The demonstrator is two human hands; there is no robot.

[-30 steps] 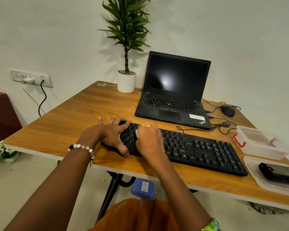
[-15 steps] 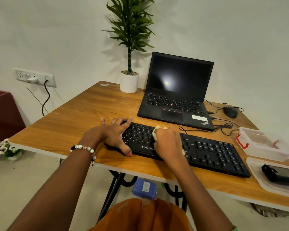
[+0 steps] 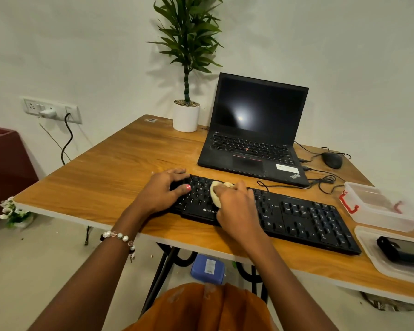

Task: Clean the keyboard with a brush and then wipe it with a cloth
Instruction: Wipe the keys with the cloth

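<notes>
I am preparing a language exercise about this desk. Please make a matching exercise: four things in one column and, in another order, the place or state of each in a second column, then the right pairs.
Things:
1. cloth
2. left hand
3. mouse
4. potted plant

Places or states:
A. at the far edge of the table, left of the laptop
B. resting on the left end of the keyboard
C. right of the laptop, cable attached
D. held in the right hand, on the keys

Pairs: 1-D, 2-B, 3-C, 4-A
</notes>
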